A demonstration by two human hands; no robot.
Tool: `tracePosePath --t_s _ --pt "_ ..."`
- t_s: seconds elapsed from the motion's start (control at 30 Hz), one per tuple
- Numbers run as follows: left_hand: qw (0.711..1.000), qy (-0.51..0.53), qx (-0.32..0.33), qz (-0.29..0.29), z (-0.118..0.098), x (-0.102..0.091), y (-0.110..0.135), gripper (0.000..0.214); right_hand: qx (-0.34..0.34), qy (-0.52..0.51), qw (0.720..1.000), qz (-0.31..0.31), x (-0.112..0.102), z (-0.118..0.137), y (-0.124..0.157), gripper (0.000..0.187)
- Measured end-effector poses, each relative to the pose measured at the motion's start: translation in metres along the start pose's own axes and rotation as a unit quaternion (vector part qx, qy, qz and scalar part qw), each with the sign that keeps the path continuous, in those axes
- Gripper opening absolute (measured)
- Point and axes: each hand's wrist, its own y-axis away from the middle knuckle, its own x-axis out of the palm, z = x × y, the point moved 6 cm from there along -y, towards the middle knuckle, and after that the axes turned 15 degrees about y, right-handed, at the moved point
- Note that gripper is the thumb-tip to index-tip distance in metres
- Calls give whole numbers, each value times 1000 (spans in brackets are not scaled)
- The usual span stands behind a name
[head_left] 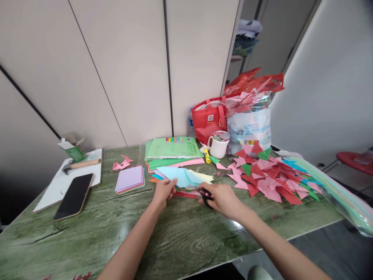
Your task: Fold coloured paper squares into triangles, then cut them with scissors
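My left hand (164, 191) pinches the near edge of a light blue sheet of paper (179, 177). Black-handled scissors (207, 200) are gripped in my right hand (220, 198), close to the sheet's right end; their blades are hard to make out. Pale yellow paper (201, 175) fans out behind the blue sheet, and some red paper (186, 195) shows beneath it. Just behind, a stack of green paper packs (175, 149) lies on the table. Left of my hands sits a squared pile of paper topped with lilac (129, 178).
A heap of folded pink, red and green paper pieces (268, 175) spreads at right, beside long plastic-wrapped sheets (340, 194). Behind stand a white mug (219, 146), a glue stick (206, 155) and a red bag (208, 120). A phone (74, 196) and hammer (84, 164) lie left.
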Motion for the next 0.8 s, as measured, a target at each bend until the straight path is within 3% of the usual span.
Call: tracePosePath --t_s 0.03,0.07,0.13,0.2,0.3,0.5,0.63,0.7,0.73,0.8 --pt "999 27 24 -7 -4 -2 4 28 53 -113 991 -54 1 -3 1 19" --pt "997 54 51 -15 -8 -4 9 26 98 -246 958 -114 4 -6 3 19" --pt "988 111 106 -29 -17 -9 18 33 163 -435 858 -219 12 -11 3 27" --pt "974 165 150 -33 -25 -13 28 37 206 -516 778 -292 18 -18 -2 35" --pt "959 224 174 -21 -31 -14 38 40 221 -530 748 -333 13 -30 -22 43" --pt "945 286 159 -6 -34 -25 39 40 147 -563 771 -259 5 -25 -61 48" --pt "932 321 164 -43 -32 -45 34 41 166 -559 774 -246 22 -1 -45 42" --pt "919 343 179 -80 -30 -55 31 43 163 -541 790 -237 30 13 -28 32" --pt "912 354 185 -96 -29 -59 30 44 146 -517 812 -228 32 20 -21 26" --pt "901 370 195 -119 -27 -64 29 45 57 -294 929 -216 27 38 -11 14"
